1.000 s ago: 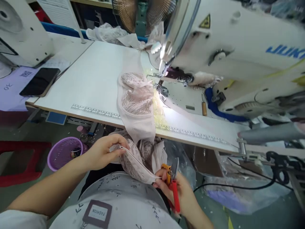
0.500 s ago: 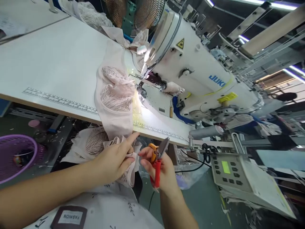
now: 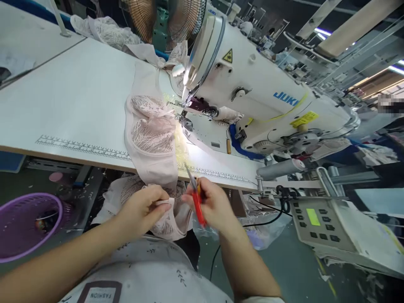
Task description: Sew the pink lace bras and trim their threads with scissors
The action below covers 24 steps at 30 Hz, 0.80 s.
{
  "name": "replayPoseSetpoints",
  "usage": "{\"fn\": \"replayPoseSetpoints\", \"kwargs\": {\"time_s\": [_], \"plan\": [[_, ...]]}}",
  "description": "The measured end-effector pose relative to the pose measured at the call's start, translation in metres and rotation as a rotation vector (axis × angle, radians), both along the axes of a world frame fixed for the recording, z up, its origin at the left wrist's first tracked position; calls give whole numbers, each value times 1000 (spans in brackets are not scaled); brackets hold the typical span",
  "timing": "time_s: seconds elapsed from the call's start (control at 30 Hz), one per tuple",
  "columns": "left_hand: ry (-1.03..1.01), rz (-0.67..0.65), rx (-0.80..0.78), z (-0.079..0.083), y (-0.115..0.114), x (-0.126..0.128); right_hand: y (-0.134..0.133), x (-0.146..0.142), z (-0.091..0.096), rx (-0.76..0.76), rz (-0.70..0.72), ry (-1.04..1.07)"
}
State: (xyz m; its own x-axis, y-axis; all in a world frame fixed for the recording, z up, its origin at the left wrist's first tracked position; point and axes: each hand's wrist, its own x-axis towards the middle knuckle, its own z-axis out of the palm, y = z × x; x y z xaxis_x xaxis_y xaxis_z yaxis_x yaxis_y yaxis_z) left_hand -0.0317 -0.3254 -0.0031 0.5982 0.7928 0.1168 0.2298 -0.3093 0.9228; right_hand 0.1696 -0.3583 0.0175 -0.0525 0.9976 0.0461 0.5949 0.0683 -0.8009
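My left hand (image 3: 142,210) pinches the edge of a pale pink lace bra (image 3: 168,225) below the table's front edge. To its right, my right hand (image 3: 212,203) is closed around scissors (image 3: 197,203) with red and orange handles, their blades pointing up toward the table edge. A gap separates the scissors from the pinched edge. Another pale pink lace bra (image 3: 151,134) lies on the table with its side under the lit needle area of the sewing machine (image 3: 246,80) and its lower band hanging over the edge.
The white table (image 3: 69,97) carries a printed ruler along its front. A purple basket (image 3: 28,227) stands at lower left. Behind the table is a fan (image 3: 170,21), with more lace pieces (image 3: 107,33) beside it. At right sits a control panel (image 3: 315,219).
My left fingers have closed into a tighter pinch on the bra edge. The scissors have moved left and turned, so the blades now point up and left. The whole view has shifted slightly.
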Motion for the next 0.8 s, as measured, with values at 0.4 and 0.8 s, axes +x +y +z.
{"fn": "replayPoseSetpoints", "kwargs": {"time_s": [0.4,0.8], "plan": [[-348,362,-352,22,10,-43,32,34,3,362,-140,-355],[-373,452,-169,26,8,-60,-12,-55,-52,223,245,233]]}}
